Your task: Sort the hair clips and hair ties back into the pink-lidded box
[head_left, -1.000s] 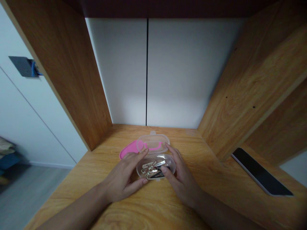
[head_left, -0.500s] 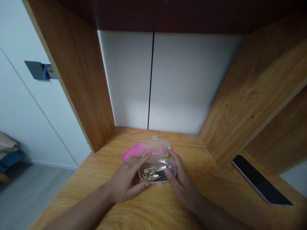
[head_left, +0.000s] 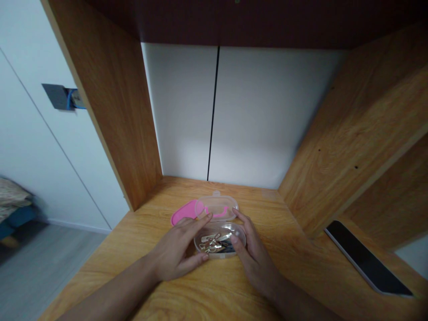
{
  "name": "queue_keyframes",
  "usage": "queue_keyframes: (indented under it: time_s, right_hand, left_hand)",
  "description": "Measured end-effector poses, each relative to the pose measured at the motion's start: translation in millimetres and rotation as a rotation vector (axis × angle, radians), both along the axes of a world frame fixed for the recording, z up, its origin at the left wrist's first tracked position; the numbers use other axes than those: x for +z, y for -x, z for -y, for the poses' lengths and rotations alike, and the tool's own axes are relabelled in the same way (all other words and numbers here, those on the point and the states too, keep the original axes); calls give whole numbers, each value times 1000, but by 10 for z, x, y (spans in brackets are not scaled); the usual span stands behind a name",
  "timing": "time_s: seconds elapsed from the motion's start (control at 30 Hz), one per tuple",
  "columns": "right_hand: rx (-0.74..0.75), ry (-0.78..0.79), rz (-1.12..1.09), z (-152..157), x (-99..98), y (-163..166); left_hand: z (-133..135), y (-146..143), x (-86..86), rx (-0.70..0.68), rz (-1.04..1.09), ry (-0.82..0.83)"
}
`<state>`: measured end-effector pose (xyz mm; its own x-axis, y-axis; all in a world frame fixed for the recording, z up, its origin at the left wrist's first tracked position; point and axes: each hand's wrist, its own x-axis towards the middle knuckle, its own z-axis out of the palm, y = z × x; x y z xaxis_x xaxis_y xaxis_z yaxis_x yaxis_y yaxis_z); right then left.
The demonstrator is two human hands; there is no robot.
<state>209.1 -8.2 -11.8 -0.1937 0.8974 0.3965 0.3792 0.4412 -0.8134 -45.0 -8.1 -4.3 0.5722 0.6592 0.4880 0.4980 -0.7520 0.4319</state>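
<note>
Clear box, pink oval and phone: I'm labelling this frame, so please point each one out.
Clear box (head_left: 219,254), head view, front rim.
Pink oval (head_left: 181,214), head view, uncovered left part.
Phone (head_left: 364,258), head view, middle of the dark screen.

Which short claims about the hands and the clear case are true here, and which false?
1. The clear case lies open on the wooden desk. True.
2. Small metal tools lie in its base. True.
3. The left hand is lifted clear of the case. False: its fingers touch the case's left end.
4. The pink object lies right of the case. False: it lies behind and to the left, partly under the open lid.
5. The right hand touches the case's right end. True.
</note>
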Motion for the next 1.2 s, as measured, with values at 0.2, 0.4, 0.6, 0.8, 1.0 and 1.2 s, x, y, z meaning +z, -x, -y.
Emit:
queue_keyframes:
  time_s: [0.2, 0.4, 0.6, 0.8, 1.0, 1.2]
  right_hand:
    - [28, 33, 26, 0, 13, -9]
    - [9, -29, 40, -9, 19, 5]
    - [-4, -75, 32, -16, 39, 8]
    - [11, -41, 23, -20, 33, 6]
    - [13, -42, 41, -29, 18, 2]
    - [3, -50, 37, -32, 14, 15]
  left_hand:
    - [-18, -3, -20, -9, 7, -4]
    - [-13, -8, -11, -11, -4, -12]
    - [-9, -13, 14, -1, -14, -29]
    - [-13, -25, 38, -33, 8, -39]
    - [-19, -34, 46, -34, 2, -51]
    - [-15, -24, 27, -33, -2, -72]
